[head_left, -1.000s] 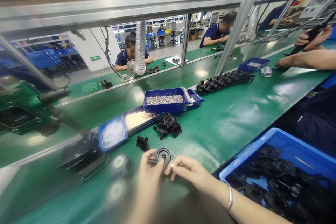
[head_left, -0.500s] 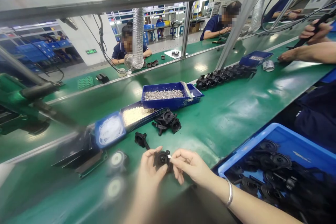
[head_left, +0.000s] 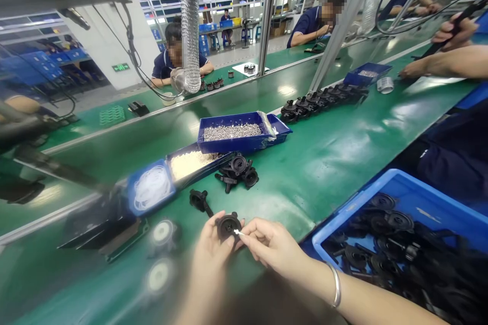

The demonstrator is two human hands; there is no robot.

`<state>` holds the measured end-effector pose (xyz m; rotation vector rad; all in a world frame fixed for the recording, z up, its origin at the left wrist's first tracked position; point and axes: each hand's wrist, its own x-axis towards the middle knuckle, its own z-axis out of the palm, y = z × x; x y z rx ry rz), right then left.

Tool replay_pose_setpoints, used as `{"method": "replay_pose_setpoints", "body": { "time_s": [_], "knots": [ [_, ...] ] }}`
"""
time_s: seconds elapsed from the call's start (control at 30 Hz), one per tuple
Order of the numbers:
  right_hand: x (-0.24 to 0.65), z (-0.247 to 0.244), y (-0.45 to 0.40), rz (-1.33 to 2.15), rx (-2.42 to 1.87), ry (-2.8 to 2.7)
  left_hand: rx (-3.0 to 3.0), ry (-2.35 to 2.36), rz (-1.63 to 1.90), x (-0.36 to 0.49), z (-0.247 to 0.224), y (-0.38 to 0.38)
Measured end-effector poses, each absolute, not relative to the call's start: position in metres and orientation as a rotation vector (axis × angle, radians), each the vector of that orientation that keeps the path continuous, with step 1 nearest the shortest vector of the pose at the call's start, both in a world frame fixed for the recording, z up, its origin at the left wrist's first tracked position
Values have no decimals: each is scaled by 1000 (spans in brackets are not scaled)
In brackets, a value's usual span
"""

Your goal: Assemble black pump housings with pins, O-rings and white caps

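Note:
My left hand (head_left: 211,249) is closed around a round black plastic housing (head_left: 227,225), its hollow face turned up toward me. Between thumb and fingertips my right hand (head_left: 269,244) pinches a small white plastic piece (head_left: 238,232), held over the face of the housing near its centre. Whether the piece touches the housing I cannot tell. Another black part with a stem (head_left: 200,200) lies on the green bench just beyond my left hand. Farther off is a small heap of black housings (head_left: 238,166).
Blue bins hold metal screws (head_left: 232,132), cream-coloured small pieces (head_left: 188,164) and white rings (head_left: 150,188). A blue crate (head_left: 381,183) of black parts stands at right. A row of black parts (head_left: 324,100) runs along the bench. A co-worker's hands (head_left: 453,40) work at far right.
My right hand has brought the white piece from the housing's right rim to over its face. The housing now faces me more fully. The view has shifted slightly.

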<state>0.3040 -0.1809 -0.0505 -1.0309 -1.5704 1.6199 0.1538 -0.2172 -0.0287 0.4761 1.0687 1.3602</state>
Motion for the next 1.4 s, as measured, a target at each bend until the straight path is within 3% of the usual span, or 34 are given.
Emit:
{"method": "replay_pose_setpoints", "body": {
  "time_s": [0.8, 0.87, 1.03, 1.13, 1.3, 1.4],
  "knots": [
    [310, -50, -190, 947, -1083, -2096, 1443, 1469, 1194, 145, -55, -228],
    [308, -53, -188, 1036, -1079, -2039, 1439, 1454, 1198, 143, -51, -227],
    [303, -60, -178, 1844, -883, -1339, 1365, 1297, 1129, 138, -27, -223],
    [310, -56, -173, 2100, -732, -1048, 1350, 1361, 1051, 138, -5, -220],
    [320, -52, -169, 2420, -676, -1047, 1496, 1346, 895, 137, 16, -228],
    [315, -54, -175, 2496, -672, -1119, 1637, 1437, 1075, 119, 6, -248]
  ]
}}
